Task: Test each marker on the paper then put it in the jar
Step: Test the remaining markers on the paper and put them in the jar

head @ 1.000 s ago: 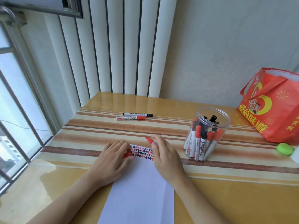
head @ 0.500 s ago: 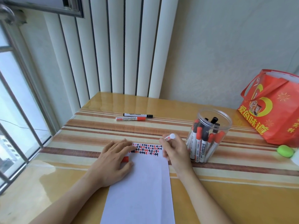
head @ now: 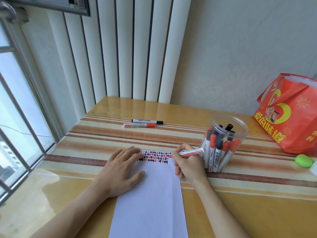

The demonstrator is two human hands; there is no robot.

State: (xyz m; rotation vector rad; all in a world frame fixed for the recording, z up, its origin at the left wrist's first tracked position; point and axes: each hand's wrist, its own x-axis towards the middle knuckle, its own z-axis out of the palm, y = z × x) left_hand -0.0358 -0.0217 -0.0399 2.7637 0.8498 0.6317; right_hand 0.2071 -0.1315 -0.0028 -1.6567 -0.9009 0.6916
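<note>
Tabletop (head: 257, 212), glossy yellow wood with a striped runner under a clear cover, fills the lower frame; we note white vertical slats behind it at upper centre and a window at left. Red gift bag (head: 289, 115) stands at the right edge, with a small green object (head: 303, 160) just below it. White paper (head: 151, 200) runs from lower centre up to mid-frame, its top edge crowded with red and black test marks. Our left hand (head: 120, 170) lies flat on the paper's left side, fingers straight and spread, fingertips by the marks. Our right hand (head: 187, 164) sits at the paper's right edge, fingers curled tight round a red marker (head: 191, 152), uncapped; the tip meets the paper at the right end of the marks, the barrel slanting up and right toward the jar. Clear plastic jar (head: 224, 143), lidless, stands just right of that hand, holding a cluster of red and black markers, upright or leaning. Two capped markers lie side by side at upper centre of the table, well apart from the paper: a black marker (head: 147, 121) behind, a second red marker (head: 139, 125) in front.
</note>
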